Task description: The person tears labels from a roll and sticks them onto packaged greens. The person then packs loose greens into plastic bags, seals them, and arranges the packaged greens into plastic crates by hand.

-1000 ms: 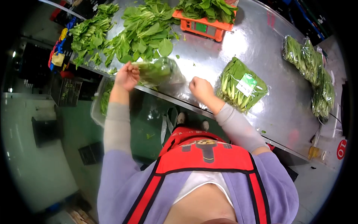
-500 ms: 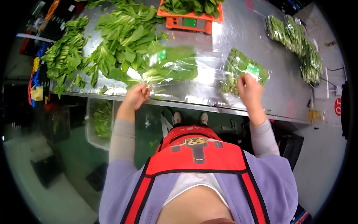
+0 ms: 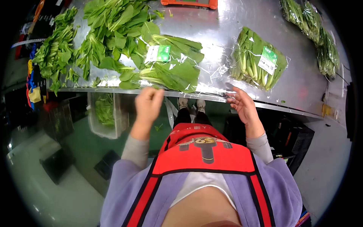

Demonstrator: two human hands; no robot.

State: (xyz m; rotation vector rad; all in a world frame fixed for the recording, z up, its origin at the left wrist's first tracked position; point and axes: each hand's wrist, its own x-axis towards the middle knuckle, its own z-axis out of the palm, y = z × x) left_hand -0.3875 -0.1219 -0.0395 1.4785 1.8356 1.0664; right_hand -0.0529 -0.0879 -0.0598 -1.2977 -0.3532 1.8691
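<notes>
My left hand (image 3: 150, 101) is closed, its fingers curled, at the table's front edge just below a clear bag of leafy greens (image 3: 181, 75). Whether anything is inside those fingers is hidden. That bag lies on the metal table with a green and white label (image 3: 157, 53) on it. My right hand (image 3: 243, 106) is open over the edge, palm turned inward, fingers apart and slightly bent. Beyond it rests a second bag of greens (image 3: 249, 56), also bearing a green and white label (image 3: 267, 60); the hand is apart from it.
Loose leafy greens (image 3: 113, 22) are heaped on the table's left, with a smaller pile (image 3: 56, 49) farther left. An orange scale (image 3: 193, 3) stands at the back. Several bagged bundles (image 3: 312, 26) lie at the right. Below the table is a plastic bin (image 3: 104, 113) with greens inside.
My right hand has drawn back from the right bag and opened. My left hand has come down from the left bag's stem end. The view has shifted, so the scale is mostly cut off.
</notes>
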